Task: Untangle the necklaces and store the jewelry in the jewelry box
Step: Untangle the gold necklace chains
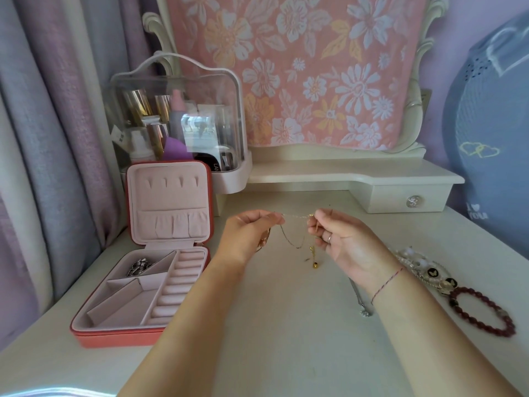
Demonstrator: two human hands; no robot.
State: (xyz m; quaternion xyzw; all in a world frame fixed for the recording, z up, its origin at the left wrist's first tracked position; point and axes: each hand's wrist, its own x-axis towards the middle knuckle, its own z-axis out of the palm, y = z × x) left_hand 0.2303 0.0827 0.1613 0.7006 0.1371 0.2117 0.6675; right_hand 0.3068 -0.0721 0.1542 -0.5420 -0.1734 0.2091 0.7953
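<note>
Hanging above the table [286, 353], the thin gold chain [294, 216] runs left to right between the two hands, with a short stretch pulled level and a slack loop sagging below it toward the person. The left hand [252, 233] pinches one end with curled fingers. The right hand [340, 239] pinches the other, and a small gold pendant [312, 251] dangles just beside its fingers. Whether the loop holds a knot is too fine to tell, but the untangling looks to be under way. The open jewelry box [114, 336] lies to the left, nearer the left hand, with a silver piece [140, 266] in its back compartment. A silver necklace [357, 296] lies on the table under the right wrist, and a red bracelet [483, 313] lies further right
</note>
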